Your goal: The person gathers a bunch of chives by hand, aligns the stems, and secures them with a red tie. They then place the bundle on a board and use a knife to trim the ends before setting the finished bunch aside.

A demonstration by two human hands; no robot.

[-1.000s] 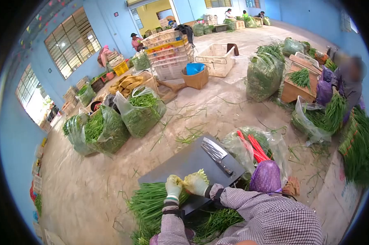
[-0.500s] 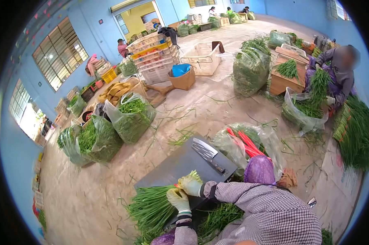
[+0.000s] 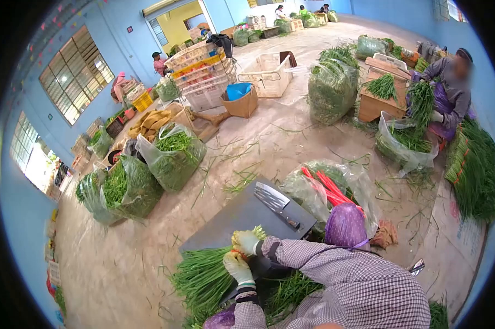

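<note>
A bunch of long green chives (image 3: 203, 282) lies over the lower edge of a dark board (image 3: 211, 233), its pale cut ends (image 3: 259, 232) pointing up and right. My left hand (image 3: 237, 267), in a pale glove, is closed on the bunch below an orange-red band (image 3: 239, 253). My right hand (image 3: 247, 242), also gloved, grips the bunch near the pale ends, fingers at the band. A broad knife (image 3: 272, 198) with a dark handle rests on the board, apart from both hands. Loose greens (image 3: 291, 293) lie near my lap.
Beyond the board stands a clear bag (image 3: 297, 186) with red strips (image 3: 329, 189). Stuffed bags of greens (image 3: 173, 159) stand left. A co-worker (image 3: 447, 88) holds greens at right, beside piled bundles (image 3: 469, 170). Stacked crates (image 3: 203, 77) and a white crate (image 3: 266, 77) stand farther back.
The view has shifted slightly. My fingers have moved a little at the band, and more of its orange-red shows between my hands. Both hands stay on the chives.
</note>
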